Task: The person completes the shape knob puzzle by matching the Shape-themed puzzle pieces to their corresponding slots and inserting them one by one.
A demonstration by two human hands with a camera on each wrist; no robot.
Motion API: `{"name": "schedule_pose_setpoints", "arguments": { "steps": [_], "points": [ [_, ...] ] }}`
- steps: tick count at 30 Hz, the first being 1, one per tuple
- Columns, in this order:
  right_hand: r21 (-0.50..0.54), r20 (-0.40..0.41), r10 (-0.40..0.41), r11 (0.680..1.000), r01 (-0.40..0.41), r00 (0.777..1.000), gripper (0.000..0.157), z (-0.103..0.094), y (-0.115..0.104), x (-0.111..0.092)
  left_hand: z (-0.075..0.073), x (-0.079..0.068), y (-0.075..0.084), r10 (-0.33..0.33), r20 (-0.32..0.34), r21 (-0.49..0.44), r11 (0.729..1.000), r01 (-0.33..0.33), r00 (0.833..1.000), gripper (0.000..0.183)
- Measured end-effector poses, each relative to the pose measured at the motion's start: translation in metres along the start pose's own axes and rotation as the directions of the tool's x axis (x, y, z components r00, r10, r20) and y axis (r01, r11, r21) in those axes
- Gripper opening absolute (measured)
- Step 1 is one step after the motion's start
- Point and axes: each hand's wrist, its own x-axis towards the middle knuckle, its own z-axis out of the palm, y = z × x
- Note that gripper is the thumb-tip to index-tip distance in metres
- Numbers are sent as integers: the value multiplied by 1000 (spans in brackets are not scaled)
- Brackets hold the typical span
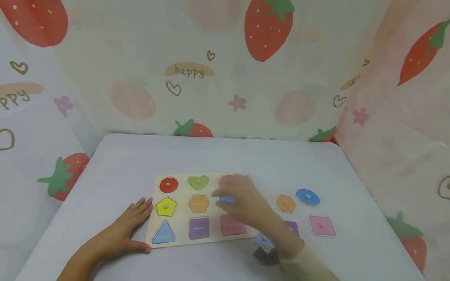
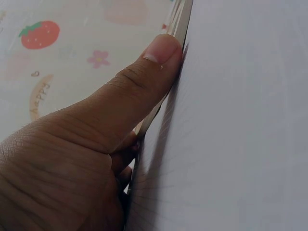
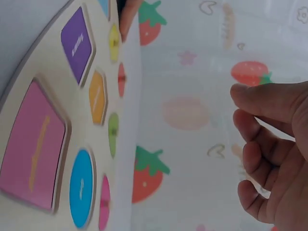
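Right hand (image 1: 240,197) empty, loosely curled — blue oval (image 1: 308,197) to its right, toward the tabletop (image 1: 362,207)'s right edge — left hand (image 1: 127,226) spread, farther away.

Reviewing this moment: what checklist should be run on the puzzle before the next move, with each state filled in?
1. Left hand touching puzzle board: ok, at its left edge.
2. Right hand free: ok, it holds nothing, above the board.
3. Hexagon recess vacant: ok.
4. Loose orange hexagon piece fully visible: ok, right of the board.
5. Purple square piece fully visible: not ok, right forearm partly covers it.
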Motion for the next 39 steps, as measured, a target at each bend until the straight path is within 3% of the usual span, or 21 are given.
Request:
{"name": "schedule_pose_setpoints", "arguments": {
  "steps": [5,12,29,39],
  "points": [
    [-48,-3,30,998,-30,1000,22,-19,18,-18,0,2,1,-7,5,0,1000,7,1000,126],
    [-108,-69,-83,991,75,994,24,-33,52,-44,3,4,2,-10,15,-16,1000,10,1000,126],
    [-102,-207,-46,995,25,977,32,-52,117,-98,4,1,0,8,3,30,1000,-9,1000,127],
    [-59,-216,108,991,-123,970,31,-49,140,-113,2,0,0,26,-5,30,999,-26,1000,127]
  ]
}}
